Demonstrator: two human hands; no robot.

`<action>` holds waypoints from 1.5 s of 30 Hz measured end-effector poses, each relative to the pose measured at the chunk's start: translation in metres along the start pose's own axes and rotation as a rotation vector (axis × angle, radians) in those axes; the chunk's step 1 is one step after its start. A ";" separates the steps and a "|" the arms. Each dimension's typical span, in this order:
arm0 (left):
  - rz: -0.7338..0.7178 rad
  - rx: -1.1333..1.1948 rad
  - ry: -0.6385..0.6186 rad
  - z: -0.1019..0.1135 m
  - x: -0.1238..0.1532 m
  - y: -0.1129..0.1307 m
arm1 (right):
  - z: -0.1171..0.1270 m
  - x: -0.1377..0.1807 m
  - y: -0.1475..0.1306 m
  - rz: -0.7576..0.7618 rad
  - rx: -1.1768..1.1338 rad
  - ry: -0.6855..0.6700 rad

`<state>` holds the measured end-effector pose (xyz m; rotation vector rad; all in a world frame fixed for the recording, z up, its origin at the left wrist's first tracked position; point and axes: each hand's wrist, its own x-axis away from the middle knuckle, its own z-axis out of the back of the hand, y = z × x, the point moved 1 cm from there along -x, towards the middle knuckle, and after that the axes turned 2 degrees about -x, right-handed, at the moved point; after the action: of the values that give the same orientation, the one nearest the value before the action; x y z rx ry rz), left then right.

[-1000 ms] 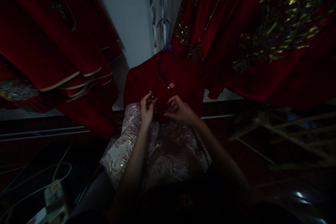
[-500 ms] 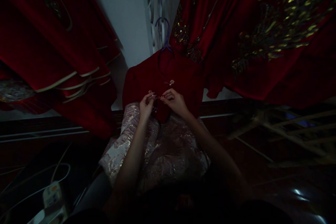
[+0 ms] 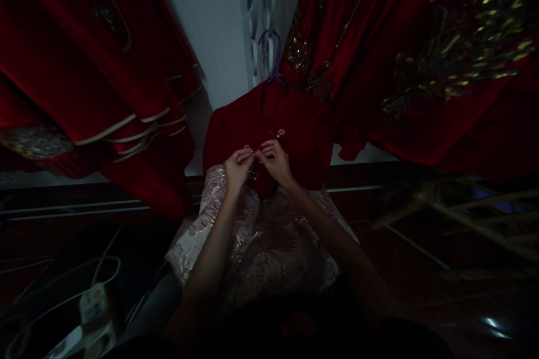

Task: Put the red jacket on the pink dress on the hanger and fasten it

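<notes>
A short red jacket (image 3: 236, 123) hangs from a purple hanger (image 3: 276, 59), with a flower-shaped beaded ornament (image 3: 280, 133) on its front. My left hand (image 3: 238, 167) is closed in a pinch at the jacket's front opening, beside a second small beaded ornament (image 3: 246, 147). Close against it, my right hand (image 3: 275, 161) pinches too, the fingertips of both hands meeting over a small beaded fastening. The light is dim and the fingers cover most of that fastening. Below the jacket spreads a pale pink brocade cloth (image 3: 197, 244) with a shiny pattern, under my forearms.
Red garments with pale trim (image 3: 109, 67) hang at the left. On the right hangs a red garment with gold sequins (image 3: 471, 28). White metal scrollwork (image 3: 264, 5) stands behind the hanger. A power strip (image 3: 95, 305) with cables lies lower left, a wooden rack (image 3: 467, 207) at right.
My hands have come closer together, the right one moving left to meet the left at the fastening. The whole view has shifted slightly, so things appear farther right.
</notes>
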<state>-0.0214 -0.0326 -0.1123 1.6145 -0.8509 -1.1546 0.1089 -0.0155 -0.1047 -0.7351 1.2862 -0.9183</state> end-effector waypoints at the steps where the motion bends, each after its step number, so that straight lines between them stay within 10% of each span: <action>1: -0.005 -0.006 -0.002 0.000 0.001 0.000 | 0.000 0.000 0.000 0.006 0.000 0.003; 29: -0.148 -0.182 -0.057 0.008 -0.011 0.001 | -0.003 -0.009 -0.007 0.061 0.161 -0.065; 35: -0.142 -0.150 0.008 0.010 0.011 -0.046 | 0.023 0.012 -0.002 0.045 0.151 -0.252; 41: -0.098 -0.379 -0.356 0.009 0.047 -0.101 | 0.067 0.048 0.029 -0.099 0.266 -0.291; 45: -0.038 -0.266 -0.287 0.010 0.045 -0.103 | 0.073 0.044 0.030 -0.106 0.341 -0.254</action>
<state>-0.0155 -0.0442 -0.2247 1.2715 -0.8095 -1.4833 0.1872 -0.0436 -0.1399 -0.6307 0.8462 -1.0610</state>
